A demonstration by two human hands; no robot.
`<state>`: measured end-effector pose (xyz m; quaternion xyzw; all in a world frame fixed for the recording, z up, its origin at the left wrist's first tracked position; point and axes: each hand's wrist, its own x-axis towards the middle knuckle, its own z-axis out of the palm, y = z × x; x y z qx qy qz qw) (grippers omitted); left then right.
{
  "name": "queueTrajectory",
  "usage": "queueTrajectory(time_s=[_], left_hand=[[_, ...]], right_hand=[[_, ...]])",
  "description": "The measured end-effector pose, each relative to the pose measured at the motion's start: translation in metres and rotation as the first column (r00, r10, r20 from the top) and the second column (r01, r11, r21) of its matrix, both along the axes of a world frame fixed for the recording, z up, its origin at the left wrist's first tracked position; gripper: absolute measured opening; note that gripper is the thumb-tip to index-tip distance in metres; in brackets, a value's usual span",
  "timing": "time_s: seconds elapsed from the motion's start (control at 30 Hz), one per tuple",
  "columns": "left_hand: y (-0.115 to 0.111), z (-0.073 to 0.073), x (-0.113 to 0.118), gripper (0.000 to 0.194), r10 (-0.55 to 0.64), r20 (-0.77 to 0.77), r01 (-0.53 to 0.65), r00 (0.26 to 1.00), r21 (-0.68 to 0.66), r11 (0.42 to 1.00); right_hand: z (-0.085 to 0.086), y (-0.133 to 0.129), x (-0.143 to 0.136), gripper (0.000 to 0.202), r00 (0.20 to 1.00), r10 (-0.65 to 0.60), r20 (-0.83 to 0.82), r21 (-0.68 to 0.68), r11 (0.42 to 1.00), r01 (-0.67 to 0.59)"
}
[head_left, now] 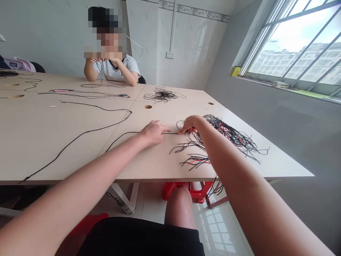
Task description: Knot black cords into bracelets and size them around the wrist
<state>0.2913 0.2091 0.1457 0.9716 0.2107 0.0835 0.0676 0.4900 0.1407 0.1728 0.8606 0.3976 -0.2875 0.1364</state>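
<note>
A short stretch of black cord [172, 133] lay taut on the table [80, 156], pinched at each end by the left hand [153, 132] and right hand [189, 125]. Judging by the bundle of cut black and red cords [234, 137] just beyond the right hand, several lengths seemed done, while a long black cord [80, 135] trailing left remained uncut.

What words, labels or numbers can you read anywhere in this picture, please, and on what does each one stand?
None can be read.
The garment at the far left of the table carries a small dark label, too small and blurred to read.
The yellow object on the window sill shows no legible print.
The cords by the hands carry no tags.
</note>
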Motion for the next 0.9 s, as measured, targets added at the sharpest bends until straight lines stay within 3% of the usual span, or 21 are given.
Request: queueTrajectory(time_s=[0.17,0.33,0.43,0.53,0.7,0.9], left_hand=[[-0.021,-0.011,0.037,0.051,0.006,-0.063,-0.008,0.998,-0.024,1.0],[-0.026,-0.007,0.037,0.056,0.028,-0.066,-0.029,0.997,-0.011,1.0],[-0.019,0.003,0.019,0.055,0.045,0.002,-0.045,0.999,0.015,0.999],[0.004,0.012,-0.013,0.046,0.135,0.075,-0.139,0.988,0.054,0.989],[0.046,0.013,-0.07,0.043,0.312,0.002,-0.312,0.95,0.064,0.948],[0.053,0.01,-0.087,0.041,0.344,-0.06,-0.341,0.937,0.055,0.938]], right_hand=[[-0.003,0.003,0.005,0.052,0.999,0.025,0.027,0.025,0.999,-0.026],[-0.002,0.002,0.005,0.051,0.999,0.023,0.026,0.018,1.0,-0.023],[0.001,0.0,0.002,0.052,1.0,0.005,0.009,0.001,1.0,-0.005],[0.003,-0.003,-0.003,0.057,1.0,-0.022,-0.012,-0.021,1.0,0.022],[0.004,-0.004,-0.007,0.059,0.998,-0.04,-0.043,-0.033,0.999,0.039],[0.001,-0.004,-0.005,0.056,0.999,-0.03,-0.027,-0.041,0.999,0.029]])
